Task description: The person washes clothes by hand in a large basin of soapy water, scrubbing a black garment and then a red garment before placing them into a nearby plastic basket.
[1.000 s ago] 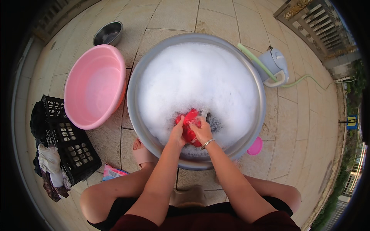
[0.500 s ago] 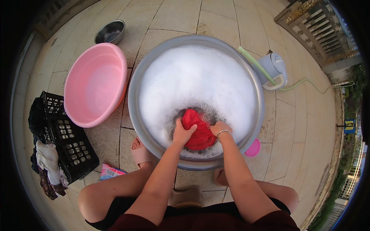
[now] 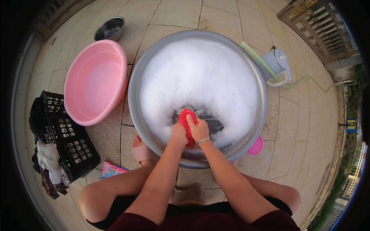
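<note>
Large steel basin point(image 3: 133, 100), filled with suds point(image 3: 200, 77); pink plastic basin point(image 3: 94, 82) at nine o'clock of it. Red cloth point(image 3: 185, 118) sits at the steel basin's six o'clock edge, bunched. Left hand point(image 3: 179, 134) and right hand point(image 3: 199, 130) both clench it. Judged soaked, limp, heavy, slippery; best gripped in gathered folds.

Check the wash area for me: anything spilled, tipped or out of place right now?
Nothing stands out. Both hands, left hand and right hand, grip the red cloth inside the foamy metal basin, and the suds stay within its rim. The pink basin sits upright; clothes hang over the black crate.
</note>
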`<state>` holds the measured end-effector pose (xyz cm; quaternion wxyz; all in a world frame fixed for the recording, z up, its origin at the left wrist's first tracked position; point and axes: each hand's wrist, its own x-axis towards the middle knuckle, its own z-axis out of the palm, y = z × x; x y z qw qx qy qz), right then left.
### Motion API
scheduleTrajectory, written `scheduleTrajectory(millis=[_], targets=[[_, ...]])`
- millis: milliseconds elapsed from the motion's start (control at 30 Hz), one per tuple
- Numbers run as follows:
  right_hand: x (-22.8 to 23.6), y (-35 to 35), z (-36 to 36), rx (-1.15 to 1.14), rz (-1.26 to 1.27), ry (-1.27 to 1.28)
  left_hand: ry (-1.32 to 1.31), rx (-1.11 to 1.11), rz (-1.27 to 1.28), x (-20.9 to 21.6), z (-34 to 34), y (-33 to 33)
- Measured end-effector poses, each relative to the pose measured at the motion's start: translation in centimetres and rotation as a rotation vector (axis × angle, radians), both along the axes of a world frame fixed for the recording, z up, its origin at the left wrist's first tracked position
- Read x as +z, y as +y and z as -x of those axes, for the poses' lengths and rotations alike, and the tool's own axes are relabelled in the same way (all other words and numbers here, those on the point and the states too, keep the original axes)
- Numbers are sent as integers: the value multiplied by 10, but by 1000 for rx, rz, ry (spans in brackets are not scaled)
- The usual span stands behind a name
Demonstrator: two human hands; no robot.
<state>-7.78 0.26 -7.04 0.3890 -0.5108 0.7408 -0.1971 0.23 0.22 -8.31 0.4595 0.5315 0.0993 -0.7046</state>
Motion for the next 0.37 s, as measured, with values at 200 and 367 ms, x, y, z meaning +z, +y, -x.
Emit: scheduleTrajectory(millis=[200, 367], targets=[[-52, -7, 74, -14, -57, -272, -751, -433, 189, -57, -25, 1], [-31, -7, 83, 57, -189, -243, -916, -823, 100, -67, -55, -16]])
